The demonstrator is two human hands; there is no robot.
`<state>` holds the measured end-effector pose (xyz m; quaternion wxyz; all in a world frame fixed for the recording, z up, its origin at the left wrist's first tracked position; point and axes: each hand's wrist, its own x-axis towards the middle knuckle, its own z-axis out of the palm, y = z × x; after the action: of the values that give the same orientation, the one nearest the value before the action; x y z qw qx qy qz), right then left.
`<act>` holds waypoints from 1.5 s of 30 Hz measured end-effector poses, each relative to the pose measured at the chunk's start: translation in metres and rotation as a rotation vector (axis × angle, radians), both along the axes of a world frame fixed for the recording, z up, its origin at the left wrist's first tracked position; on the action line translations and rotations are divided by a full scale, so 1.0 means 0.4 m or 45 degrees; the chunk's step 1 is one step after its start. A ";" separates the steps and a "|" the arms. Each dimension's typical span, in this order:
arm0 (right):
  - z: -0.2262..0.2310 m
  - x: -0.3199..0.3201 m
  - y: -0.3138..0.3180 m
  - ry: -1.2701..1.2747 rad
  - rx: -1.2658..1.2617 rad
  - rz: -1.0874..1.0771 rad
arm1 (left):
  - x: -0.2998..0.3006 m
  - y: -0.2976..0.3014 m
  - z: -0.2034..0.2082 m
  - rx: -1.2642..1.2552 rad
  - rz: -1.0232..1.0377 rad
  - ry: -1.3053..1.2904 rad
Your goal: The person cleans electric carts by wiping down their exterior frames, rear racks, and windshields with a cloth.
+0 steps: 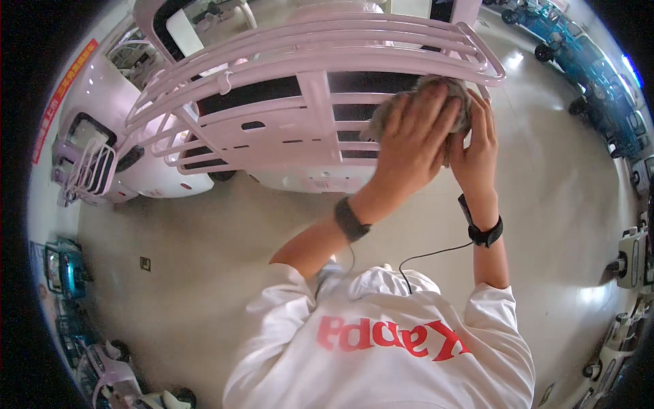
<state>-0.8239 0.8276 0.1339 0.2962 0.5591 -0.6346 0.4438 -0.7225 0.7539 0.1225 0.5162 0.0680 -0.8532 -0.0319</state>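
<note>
A grey cloth is bunched against the right end of a pink tubular rack on a small pink vehicle. My left hand lies over the cloth, its fingers bent and pressing it to the rack. Close beside it, my right hand grips the right edge of the cloth, fingers pointing up. Both hands hide much of the cloth and the bars behind it. The rack has curved upper rails, dark gaps and a flat panel with slots.
Another pink vehicle with a rack stands at the left. Blue three-wheelers line the right side, and more vehicles stand along the left wall. A thin black cable runs from my right wristband to my shirt.
</note>
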 end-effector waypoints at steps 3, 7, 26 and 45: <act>0.036 0.041 -0.029 0.049 0.116 0.020 | 0.061 -0.076 0.054 0.014 0.127 -0.191; 0.033 0.115 -0.138 0.229 0.061 -0.052 | 0.126 -0.139 0.098 -0.054 0.049 -0.279; 0.033 -0.131 0.052 0.190 0.141 -0.427 | -0.141 -0.014 0.126 0.011 -0.105 -0.510; 0.009 0.101 -0.019 0.145 -0.038 0.157 | 0.191 -0.145 0.073 -0.121 -0.154 -0.151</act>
<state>-0.7836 0.8200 0.1373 0.3123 0.6170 -0.5743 0.4380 -0.6461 0.6960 0.1518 0.4646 -0.0065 -0.8853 -0.0186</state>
